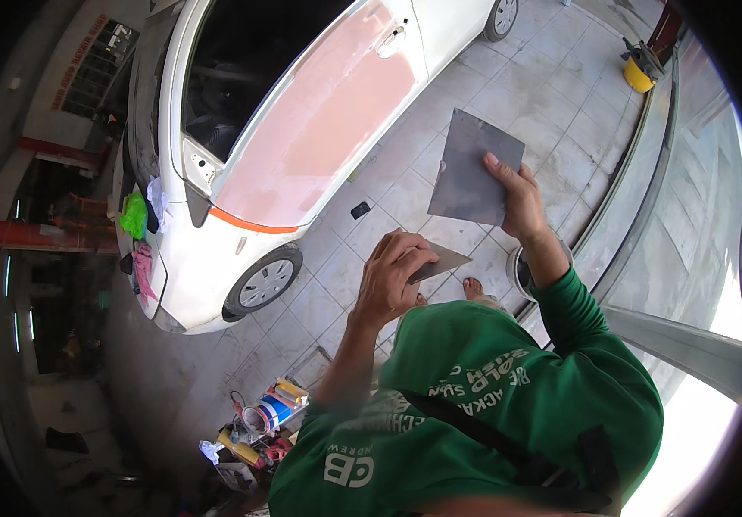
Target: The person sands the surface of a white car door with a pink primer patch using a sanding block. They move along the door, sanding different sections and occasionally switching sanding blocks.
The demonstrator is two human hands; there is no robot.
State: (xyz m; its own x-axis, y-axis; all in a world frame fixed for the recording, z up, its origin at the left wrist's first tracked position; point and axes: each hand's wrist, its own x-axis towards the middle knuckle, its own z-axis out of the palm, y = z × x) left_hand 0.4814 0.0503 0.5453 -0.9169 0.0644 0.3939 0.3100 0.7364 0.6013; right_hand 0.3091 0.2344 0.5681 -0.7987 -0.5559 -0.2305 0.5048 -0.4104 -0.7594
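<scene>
My right hand (524, 202) grips a flat, dark grey square sheet (467, 168) by its near right edge, the thumb lying across its upper face. Closed around a smaller thin grey-brown flat piece (445, 261) is my left hand (391, 274). One pointed corner of that piece sticks out to the right, and the fingers cover the rest. The two pieces are apart from each other. Beyond my hands stands a white car (205, 258). Its door (319, 125) carries a large dull pink patch with paler, uneven edges.
A bucket (522, 274) stands by my feet under my right forearm. On the tiled floor (405, 202) lies a small black object (360, 209). Cans and tools cluster around a blue-and-white can (268, 415) at lower left. A yellow bucket (638, 76) is far right, near a glass wall (655, 207).
</scene>
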